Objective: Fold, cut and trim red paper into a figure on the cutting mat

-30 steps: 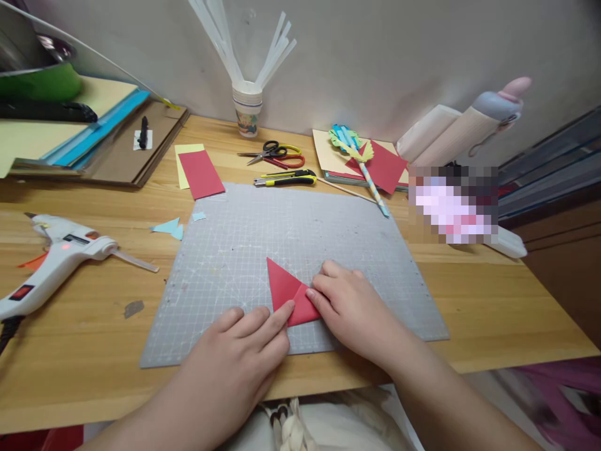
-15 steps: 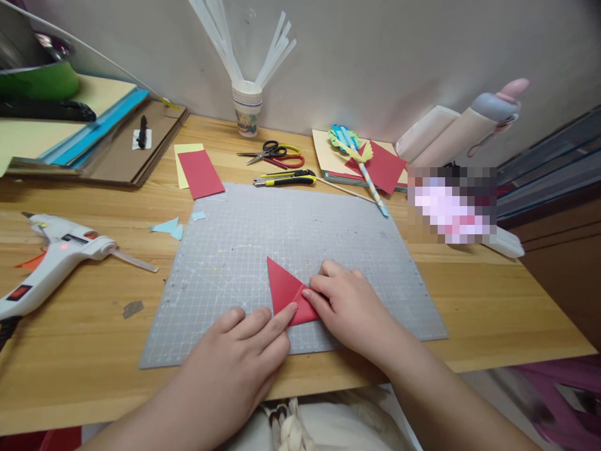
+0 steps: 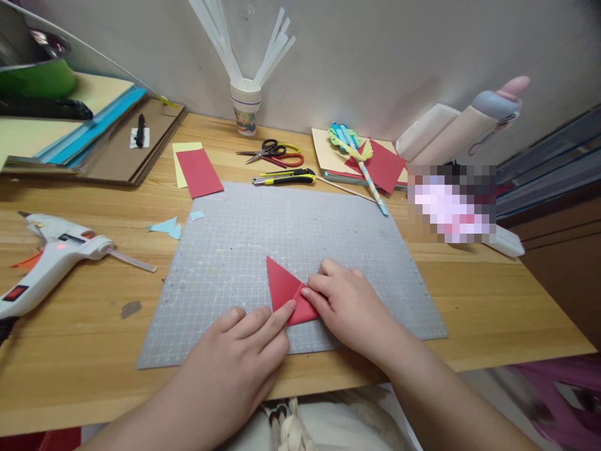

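Red paper (image 3: 282, 283) seems light, easily creased; edges suit holding. Left hand (image 3: 246, 341) touches it, fingers extended; right hand (image 3: 348, 302) curls over it, grip unclear.

1. My left forearm (image 3: 159, 401) slants from the near left toward the far right.
2. My left hand (image 3: 244, 344) lies palm down, index finger (image 3: 280, 314) stretched out to the right, the other fingers (image 3: 231, 318) loosely bent.
3. My right forearm (image 3: 441, 382) slants from the near right toward the far left.
4. My right hand (image 3: 347, 300) sits just apart from the left one, knuckles bent, thumb (image 3: 315, 297) pointing left; how firmly it closes, I can't quite see.
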A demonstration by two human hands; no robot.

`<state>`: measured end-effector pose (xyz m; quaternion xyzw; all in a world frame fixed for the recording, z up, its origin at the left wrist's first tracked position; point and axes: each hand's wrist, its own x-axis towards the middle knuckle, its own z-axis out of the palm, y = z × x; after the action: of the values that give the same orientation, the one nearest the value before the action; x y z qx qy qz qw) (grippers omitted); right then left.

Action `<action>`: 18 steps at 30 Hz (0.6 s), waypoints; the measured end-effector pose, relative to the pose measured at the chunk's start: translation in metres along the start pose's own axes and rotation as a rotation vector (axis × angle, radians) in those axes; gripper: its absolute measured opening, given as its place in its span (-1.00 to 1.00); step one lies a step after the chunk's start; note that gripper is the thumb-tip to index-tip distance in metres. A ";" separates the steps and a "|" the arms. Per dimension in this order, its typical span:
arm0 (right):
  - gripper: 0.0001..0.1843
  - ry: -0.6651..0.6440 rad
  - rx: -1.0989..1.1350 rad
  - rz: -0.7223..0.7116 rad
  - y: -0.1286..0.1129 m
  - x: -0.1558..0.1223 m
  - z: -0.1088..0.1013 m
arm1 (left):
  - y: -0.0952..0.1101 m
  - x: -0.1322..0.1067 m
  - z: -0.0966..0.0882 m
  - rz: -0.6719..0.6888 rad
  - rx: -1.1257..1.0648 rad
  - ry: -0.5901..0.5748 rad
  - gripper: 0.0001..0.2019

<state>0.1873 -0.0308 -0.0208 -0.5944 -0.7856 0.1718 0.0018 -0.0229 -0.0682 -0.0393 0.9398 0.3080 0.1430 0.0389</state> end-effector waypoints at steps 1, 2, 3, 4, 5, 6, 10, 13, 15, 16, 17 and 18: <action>-0.69 -0.002 0.000 0.001 0.000 0.000 0.000 | 0.000 0.000 0.000 -0.003 0.000 -0.002 -0.73; -0.69 -0.002 0.001 0.001 0.000 0.000 0.000 | 0.000 0.000 0.000 -0.004 0.000 -0.005 -0.72; -0.69 -0.001 0.001 -0.001 0.001 0.000 0.000 | 0.000 0.001 0.000 -0.003 0.001 -0.004 -0.72; -0.69 0.001 0.002 -0.003 0.001 0.000 0.000 | -0.001 0.001 0.000 -0.003 0.001 -0.006 -0.72; -0.69 0.006 0.001 -0.006 0.001 -0.001 0.000 | 0.000 0.001 0.000 -0.004 0.000 -0.006 -0.72; -0.69 0.010 0.001 -0.008 0.001 -0.001 0.000 | 0.000 0.002 0.000 -0.003 -0.001 -0.004 -0.72; -0.70 0.018 -0.003 -0.012 0.001 -0.001 -0.001 | 0.000 0.001 0.000 -0.005 -0.015 -0.008 -0.73; -0.70 0.017 -0.004 -0.016 0.001 -0.001 -0.001 | 0.000 0.001 0.000 -0.006 -0.021 -0.009 -0.75; -0.70 0.020 -0.003 -0.020 0.001 -0.001 0.000 | 0.000 0.001 0.000 -0.010 -0.028 -0.007 -0.76; -0.71 0.022 -0.001 -0.023 0.001 -0.001 0.000 | 0.000 0.001 0.000 -0.013 -0.033 -0.009 -0.76; -0.71 0.024 -0.001 -0.025 0.001 -0.001 0.000 | -0.001 0.001 0.000 -0.015 -0.037 -0.012 -0.77; -0.71 0.023 -0.001 -0.026 0.001 -0.001 0.000 | -0.001 0.001 -0.001 -0.017 -0.039 -0.016 -0.77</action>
<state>0.1889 -0.0315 -0.0209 -0.5862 -0.7933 0.1644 0.0129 -0.0225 -0.0669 -0.0385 0.9372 0.3130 0.1411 0.0608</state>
